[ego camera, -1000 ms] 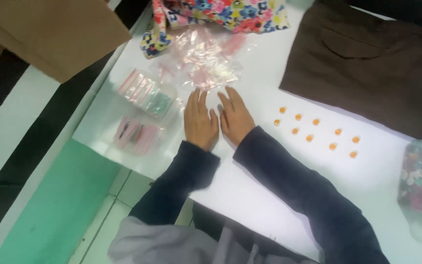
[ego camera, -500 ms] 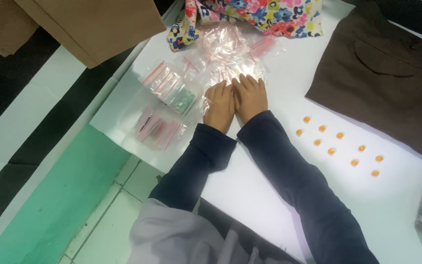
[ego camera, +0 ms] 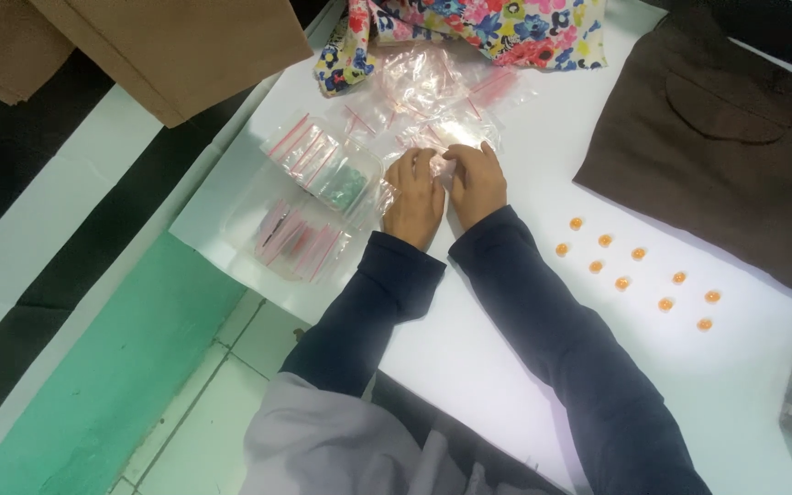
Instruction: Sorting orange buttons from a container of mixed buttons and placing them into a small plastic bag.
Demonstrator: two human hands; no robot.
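Head view shows our dark-sleeved arms reaching forward over the white desk. Our left hand and right hand lie side by side, palms down, fingers curled onto thin, crinkly clear bags. Round orange beads dot the desk rightward; floral cloth lies beyond.

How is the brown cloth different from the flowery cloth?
The brown cloth is one plain dark colour; the flowery cloth is bright with many colours. The brown cloth lies spread flat on the right, with a pocket showing; the flowery cloth is bunched up at the top, by the clear bags. Both lie on the white table.
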